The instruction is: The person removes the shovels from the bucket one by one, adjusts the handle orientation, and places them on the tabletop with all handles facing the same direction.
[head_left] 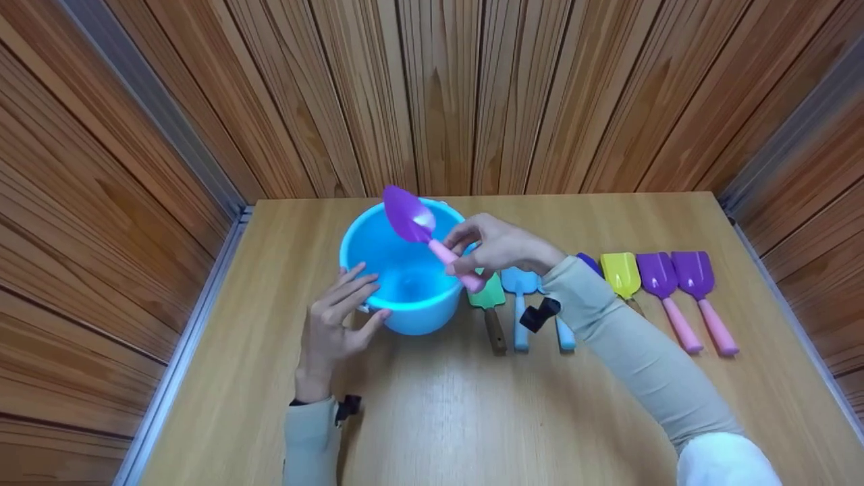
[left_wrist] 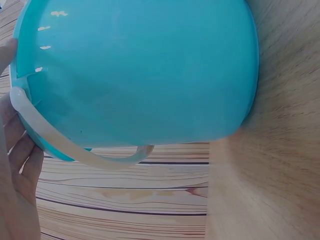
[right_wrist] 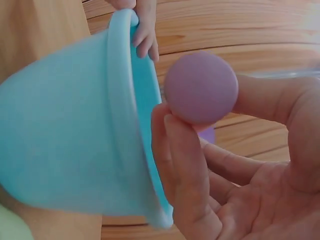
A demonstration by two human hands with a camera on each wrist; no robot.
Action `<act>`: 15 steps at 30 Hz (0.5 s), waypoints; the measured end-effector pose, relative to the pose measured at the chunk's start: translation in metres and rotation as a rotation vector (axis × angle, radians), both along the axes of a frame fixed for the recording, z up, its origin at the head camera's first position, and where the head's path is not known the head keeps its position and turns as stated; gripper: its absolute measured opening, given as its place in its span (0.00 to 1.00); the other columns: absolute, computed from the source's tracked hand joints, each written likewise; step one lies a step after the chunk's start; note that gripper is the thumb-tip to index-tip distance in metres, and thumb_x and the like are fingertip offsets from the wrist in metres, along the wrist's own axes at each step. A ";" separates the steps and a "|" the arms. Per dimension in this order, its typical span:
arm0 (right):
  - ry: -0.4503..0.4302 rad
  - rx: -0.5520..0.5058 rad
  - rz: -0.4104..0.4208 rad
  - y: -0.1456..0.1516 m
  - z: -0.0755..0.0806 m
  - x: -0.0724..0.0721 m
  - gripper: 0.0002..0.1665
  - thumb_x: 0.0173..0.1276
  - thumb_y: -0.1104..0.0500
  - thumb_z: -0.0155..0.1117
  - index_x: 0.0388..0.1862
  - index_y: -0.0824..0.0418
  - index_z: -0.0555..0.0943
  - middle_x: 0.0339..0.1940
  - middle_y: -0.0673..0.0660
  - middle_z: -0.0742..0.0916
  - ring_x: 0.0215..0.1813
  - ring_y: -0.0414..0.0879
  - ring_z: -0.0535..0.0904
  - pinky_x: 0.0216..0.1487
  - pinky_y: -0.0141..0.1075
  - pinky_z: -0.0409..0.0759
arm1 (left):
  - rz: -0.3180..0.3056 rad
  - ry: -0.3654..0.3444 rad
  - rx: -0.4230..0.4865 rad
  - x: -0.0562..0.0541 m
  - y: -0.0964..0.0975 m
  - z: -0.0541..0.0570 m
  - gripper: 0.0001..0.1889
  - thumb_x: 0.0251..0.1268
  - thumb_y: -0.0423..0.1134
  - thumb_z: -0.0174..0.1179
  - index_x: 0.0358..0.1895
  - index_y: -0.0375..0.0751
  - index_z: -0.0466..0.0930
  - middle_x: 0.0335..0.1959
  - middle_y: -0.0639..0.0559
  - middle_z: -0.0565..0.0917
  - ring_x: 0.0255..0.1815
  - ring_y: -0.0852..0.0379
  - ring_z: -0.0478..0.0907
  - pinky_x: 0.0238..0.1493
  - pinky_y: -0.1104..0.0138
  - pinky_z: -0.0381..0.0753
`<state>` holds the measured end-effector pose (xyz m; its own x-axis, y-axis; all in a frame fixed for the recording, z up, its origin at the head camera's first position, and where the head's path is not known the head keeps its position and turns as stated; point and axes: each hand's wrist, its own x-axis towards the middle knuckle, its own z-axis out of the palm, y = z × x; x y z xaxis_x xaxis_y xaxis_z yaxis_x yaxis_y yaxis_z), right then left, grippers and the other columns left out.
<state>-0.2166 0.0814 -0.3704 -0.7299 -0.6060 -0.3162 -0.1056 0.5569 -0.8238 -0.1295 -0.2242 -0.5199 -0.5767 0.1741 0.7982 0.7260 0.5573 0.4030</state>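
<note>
A light blue bucket [head_left: 422, 317] stands upright on the wooden table. My left hand [head_left: 337, 324] holds its rim at the near left, fingers over the edge and thumb on the near side. The bucket's white handle [left_wrist: 75, 150] hangs down beside that hand in the left wrist view. Over the bucket's right side, my right hand [head_left: 503, 243] grips a toy trowel by its pink handle [head_left: 445, 255]. The trowel's pointed purple blade [head_left: 407, 214] tilts up to the left above the bucket opening. In the right wrist view the round handle end [right_wrist: 201, 89] faces the camera.
Right of the bucket lie a green shovel [head_left: 491, 294] with a brown handle and a light blue shovel [head_left: 520, 310]. Under the right forearm are partly hidden blue ones. Further right lie a yellow shovel [head_left: 621, 273] and two purple shovels [head_left: 658, 273] with pink handles. Wooden walls [head_left: 439, 101] surround the table.
</note>
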 end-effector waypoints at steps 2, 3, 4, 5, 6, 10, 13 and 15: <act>-0.005 -0.020 -0.009 0.007 -0.003 -0.002 0.27 0.71 0.56 0.76 0.67 0.59 0.82 0.58 0.62 0.83 0.52 0.56 0.83 0.40 0.41 0.92 | 0.000 0.011 0.000 0.000 0.000 -0.001 0.24 0.58 0.44 0.82 0.57 0.42 0.91 0.59 0.48 0.91 0.71 0.42 0.82 0.75 0.44 0.73; -0.005 -0.026 -0.015 0.011 -0.004 -0.002 0.27 0.71 0.56 0.76 0.67 0.59 0.82 0.58 0.62 0.83 0.52 0.56 0.83 0.40 0.41 0.92 | 0.000 0.018 -0.002 0.000 -0.001 -0.001 0.23 0.59 0.44 0.81 0.58 0.42 0.91 0.60 0.48 0.91 0.71 0.42 0.82 0.75 0.44 0.73; -0.003 -0.034 -0.021 0.015 -0.006 -0.003 0.27 0.71 0.56 0.76 0.67 0.59 0.81 0.58 0.62 0.84 0.52 0.56 0.83 0.41 0.40 0.92 | 0.000 0.023 -0.006 0.000 -0.001 -0.001 0.23 0.59 0.44 0.81 0.58 0.43 0.91 0.60 0.48 0.91 0.71 0.42 0.82 0.74 0.43 0.73; -0.003 -0.041 -0.025 0.019 -0.007 -0.003 0.28 0.71 0.56 0.76 0.67 0.59 0.81 0.58 0.62 0.84 0.51 0.56 0.83 0.41 0.41 0.91 | -0.002 0.027 -0.009 0.000 -0.001 -0.001 0.23 0.60 0.44 0.81 0.58 0.43 0.91 0.60 0.49 0.90 0.71 0.42 0.81 0.74 0.42 0.73; 0.000 -0.047 -0.026 0.023 -0.009 -0.004 0.28 0.71 0.56 0.75 0.67 0.60 0.81 0.57 0.63 0.84 0.51 0.56 0.83 0.40 0.40 0.91 | -0.004 0.030 -0.013 0.000 -0.001 -0.001 0.23 0.60 0.45 0.81 0.58 0.43 0.91 0.61 0.49 0.90 0.72 0.43 0.81 0.74 0.42 0.73; 0.007 -0.054 -0.050 0.040 -0.014 -0.004 0.28 0.70 0.55 0.76 0.66 0.60 0.82 0.57 0.63 0.84 0.51 0.55 0.83 0.41 0.41 0.91 | -0.012 0.029 -0.022 -0.001 -0.002 0.000 0.23 0.62 0.46 0.80 0.59 0.43 0.91 0.62 0.50 0.90 0.73 0.45 0.80 0.74 0.42 0.73; 0.013 -0.055 -0.075 0.053 -0.017 -0.003 0.27 0.70 0.54 0.77 0.65 0.61 0.82 0.56 0.62 0.84 0.51 0.55 0.82 0.41 0.41 0.91 | -0.022 0.027 -0.013 -0.001 -0.002 -0.001 0.23 0.63 0.47 0.79 0.59 0.43 0.91 0.62 0.50 0.90 0.73 0.45 0.80 0.75 0.43 0.72; 0.011 -0.056 -0.088 0.062 -0.018 -0.002 0.28 0.70 0.54 0.77 0.66 0.61 0.82 0.55 0.62 0.84 0.51 0.55 0.82 0.42 0.41 0.91 | -0.029 0.032 -0.003 -0.001 -0.003 -0.001 0.22 0.65 0.48 0.78 0.59 0.43 0.91 0.61 0.49 0.90 0.72 0.44 0.81 0.76 0.44 0.71</act>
<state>-0.2189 0.1435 -0.3888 -0.7843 -0.5558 -0.2755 -0.0674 0.5178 -0.8528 -0.1308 -0.2267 -0.5212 -0.5460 0.1930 0.8152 0.7540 0.5374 0.3778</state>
